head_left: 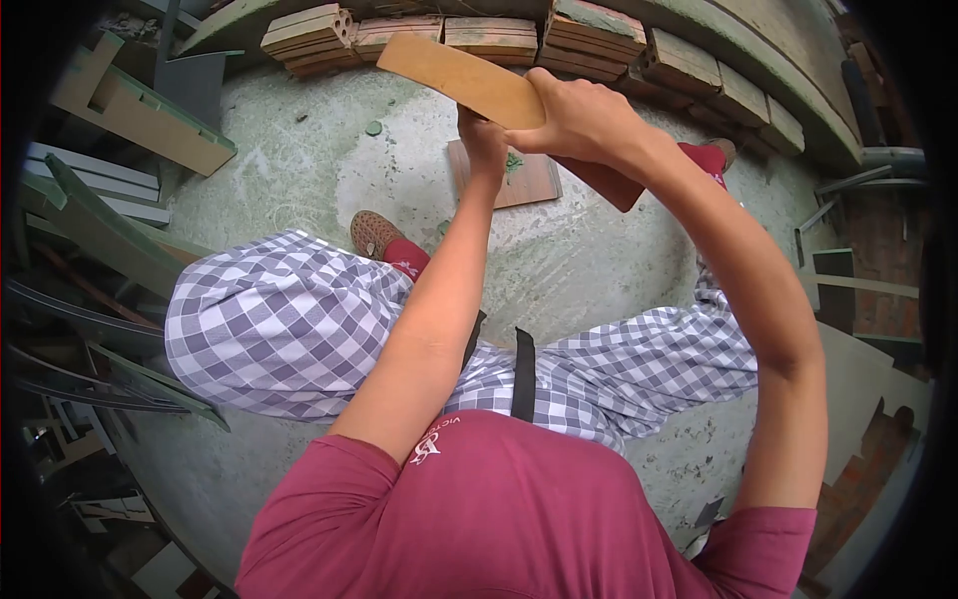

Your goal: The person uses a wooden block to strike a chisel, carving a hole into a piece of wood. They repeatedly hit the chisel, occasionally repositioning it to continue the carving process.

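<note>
A long flat wooden strip (454, 78), tan on its left part, is raised in front of me at a slant. My right hand (584, 115) is closed around it, thumb along the near face. A dark reddish-brown flat end (602, 182) sticks out below that hand. My left hand (483, 145) is up against the strip's lower edge, closed at it, with most fingers hidden behind the wood. Below the hands, a brown board (534, 190) lies on the floor with small green bits (514, 163) on it.
Stacked bricks (489, 38) line the low wall at the back. Cut panels (150, 115) and strips lean at the left. More boards (853, 379) and bricks lie at the right. My checked-trouser legs (284, 324) are spread on either side of the concrete floor (559, 265).
</note>
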The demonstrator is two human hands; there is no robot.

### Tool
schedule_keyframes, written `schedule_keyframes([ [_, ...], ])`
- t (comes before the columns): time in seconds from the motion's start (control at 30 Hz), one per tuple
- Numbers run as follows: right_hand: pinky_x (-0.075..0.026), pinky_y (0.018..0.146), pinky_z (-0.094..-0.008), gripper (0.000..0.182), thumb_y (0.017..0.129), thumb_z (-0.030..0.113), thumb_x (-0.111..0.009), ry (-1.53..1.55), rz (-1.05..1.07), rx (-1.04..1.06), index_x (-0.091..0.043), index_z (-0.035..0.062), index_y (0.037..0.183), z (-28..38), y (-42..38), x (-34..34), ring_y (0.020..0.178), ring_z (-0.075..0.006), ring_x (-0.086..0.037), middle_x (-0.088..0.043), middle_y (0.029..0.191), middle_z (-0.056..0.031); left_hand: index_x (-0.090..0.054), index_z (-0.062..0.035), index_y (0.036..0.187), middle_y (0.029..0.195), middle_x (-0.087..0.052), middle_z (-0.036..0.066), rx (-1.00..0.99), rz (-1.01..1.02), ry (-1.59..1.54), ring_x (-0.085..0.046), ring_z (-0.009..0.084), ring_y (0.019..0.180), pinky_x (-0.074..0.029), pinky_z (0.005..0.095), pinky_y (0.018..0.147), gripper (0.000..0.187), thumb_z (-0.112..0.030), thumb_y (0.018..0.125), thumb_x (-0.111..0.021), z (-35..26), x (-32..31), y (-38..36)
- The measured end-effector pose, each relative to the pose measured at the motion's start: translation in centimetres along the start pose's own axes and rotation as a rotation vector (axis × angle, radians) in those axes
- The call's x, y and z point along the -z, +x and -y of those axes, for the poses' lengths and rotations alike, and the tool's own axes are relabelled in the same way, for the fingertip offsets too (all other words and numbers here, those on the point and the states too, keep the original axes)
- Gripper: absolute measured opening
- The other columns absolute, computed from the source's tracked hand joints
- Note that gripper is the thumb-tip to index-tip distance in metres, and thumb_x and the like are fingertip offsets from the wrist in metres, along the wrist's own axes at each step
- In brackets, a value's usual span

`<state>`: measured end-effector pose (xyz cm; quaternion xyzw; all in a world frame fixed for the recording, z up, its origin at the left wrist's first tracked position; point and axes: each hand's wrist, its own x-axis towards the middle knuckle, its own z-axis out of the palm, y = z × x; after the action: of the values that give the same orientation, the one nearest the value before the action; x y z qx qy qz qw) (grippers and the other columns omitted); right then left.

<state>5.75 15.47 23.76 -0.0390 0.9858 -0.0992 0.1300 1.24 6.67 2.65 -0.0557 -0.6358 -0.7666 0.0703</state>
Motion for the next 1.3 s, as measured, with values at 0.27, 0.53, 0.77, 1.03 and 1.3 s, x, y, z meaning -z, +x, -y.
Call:
schedule_keyframes([
  [0.27,-0.054,0.07,-0.0427,0.071,0.072,0.056,-0.064,0.244,-0.331,0.157,-0.053,0.0043,0.119,2.4,-0.7,0.8,0.076,-0.0353,-0.067,-0.067,0.083,-0.021,-0.051,-0.0007,0.11,0.108,-0.058,0.008,-0.118,-0.055,0.072,-0.056,0.0167,0.096,-0.047,0.0308,0.084,0.022,-0.012,0.091,-0.054,3.1,0.2,0.5],
  [0.53,-0.054,0.069,-0.043,0.07,0.07,0.057,-0.065,0.157,-0.148,0.071,-0.055,0.0038,0.114,1.9,0.2,2.5,0.076,-0.035,-0.068,-0.067,0.081,-0.0225,-0.05,-0.0019,0.112,0.105,-0.059,0.008,0.047,-0.006,0.092,-0.055,0.0172,0.095,-0.045,0.0307,0.087,0.026,-0.012,0.089,-0.057,1.6,0.0,0.3],
  [0.77,-0.053,0.07,-0.0441,0.064,0.068,0.052,-0.064,0.01,-0.034,0.02,-0.055,-0.0001,0.104,-0.4,1.8,-0.5,0.078,-0.0348,-0.066,-0.066,0.083,-0.0225,-0.052,-0.0014,0.106,0.097,-0.06,0.007,-0.031,-0.121,-0.009,-0.056,0.0169,0.089,-0.046,0.0292,0.083,0.033,-0.005,0.077,-0.067,-0.2,-0.5,0.4],
  [1.03,-0.053,0.07,-0.043,0.067,0.069,0.055,-0.063,0.048,-0.053,0.051,-0.055,-0.0007,0.106,-0.1,0.6,-1.3,0.076,-0.0345,-0.067,-0.067,0.082,-0.0218,-0.051,0.0007,0.109,0.096,-0.062,0.007,0.052,-0.038,-0.03,-0.058,0.0162,0.089,-0.045,0.0271,0.08,0.036,-0.006,0.077,-0.067,0.2,0.4,0.5],
  [1.3,-0.05,0.075,-0.0374,0.08,0.071,0.056,-0.064,0.645,-0.193,-0.197,-0.05,-0.0033,0.124,-0.9,-4.0,-1.4,0.084,-0.0282,-0.066,-0.065,0.091,-0.021,-0.051,-0.0048,0.104,0.086,-0.054,0.001,0.201,-0.332,-0.307,-0.051,0.0093,0.073,-0.044,0.0251,0.067,0.032,-0.005,0.077,-0.068,2.9,2.3,2.6],
])
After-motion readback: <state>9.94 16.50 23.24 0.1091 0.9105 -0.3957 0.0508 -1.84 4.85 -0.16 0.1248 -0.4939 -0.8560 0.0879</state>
